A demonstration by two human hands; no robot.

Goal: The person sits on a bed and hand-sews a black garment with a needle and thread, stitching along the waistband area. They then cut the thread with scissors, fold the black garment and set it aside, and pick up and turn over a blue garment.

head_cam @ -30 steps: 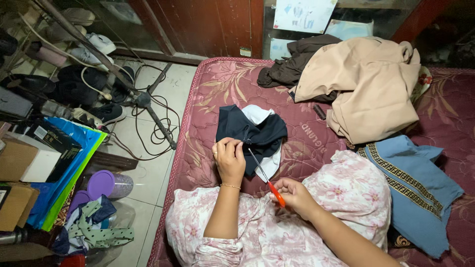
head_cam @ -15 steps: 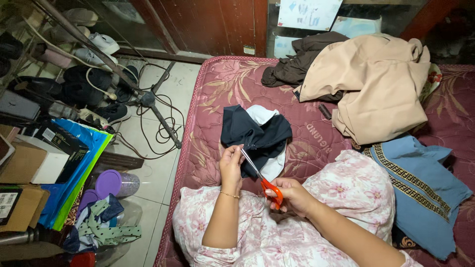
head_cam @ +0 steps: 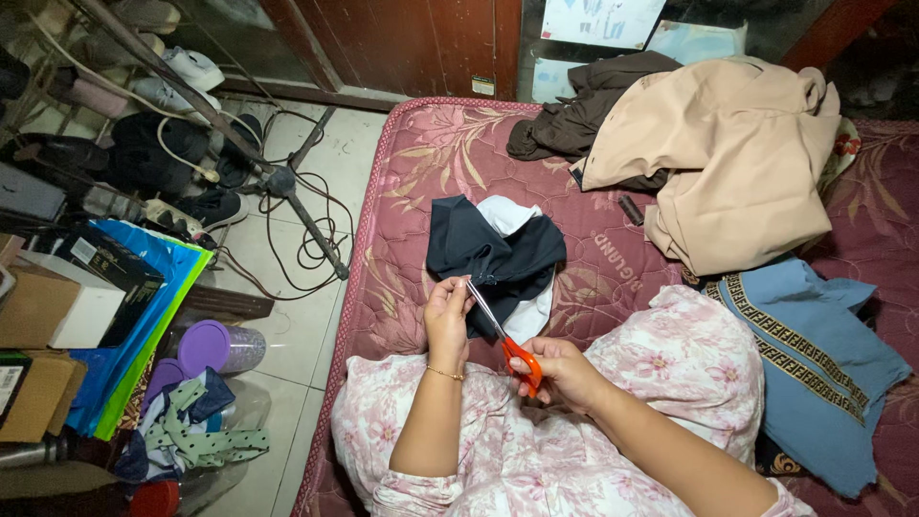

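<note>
A dark navy and white garment (head_cam: 498, 251) lies bunched on the red quilted mattress (head_cam: 412, 172). My left hand (head_cam: 446, 311) pinches its near edge and lifts it a little. My right hand (head_cam: 560, 371) grips a pair of scissors with orange handles (head_cam: 505, 337). The blades point up and left, and their tips meet the cloth right beside my left fingers. A thin bracelet shows on my left wrist. My lap is covered in pink floral cloth (head_cam: 670, 373).
A beige garment (head_cam: 728, 153) and a brown one (head_cam: 584, 105) are heaped at the mattress's far end, a blue patterned cloth (head_cam: 814, 354) at the right. On the floor at left: a stand with cables (head_cam: 287, 191), shoes, boxes (head_cam: 57, 306), a purple-lidded jar (head_cam: 215, 347).
My right hand swung the scissors from low beside my lap up to the cloth edge held by my left hand. My left hand shifted slightly.
</note>
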